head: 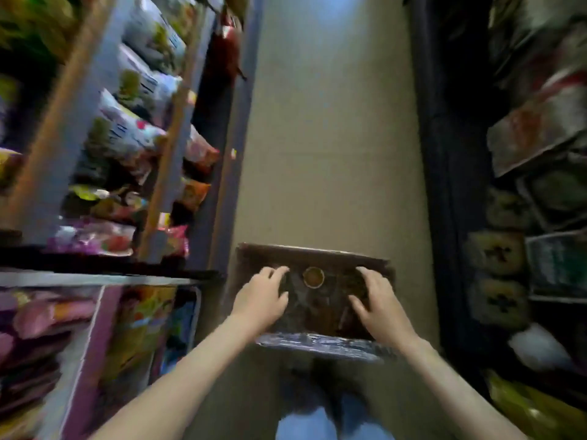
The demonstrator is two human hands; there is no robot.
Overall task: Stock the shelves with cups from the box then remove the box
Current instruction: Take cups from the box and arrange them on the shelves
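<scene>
Our left hand (260,296) and right hand (378,300) hover, fingers spread and empty, over the rectangular brown box (314,251) holding one round cup (313,277).

Shop aisle, seemingly, stocked snack shelves (133,128) both sides

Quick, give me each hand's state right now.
Left hand: open, fingers spread over the box, holding nothing.
Right hand: open, fingers spread over the box, holding nothing.
</scene>
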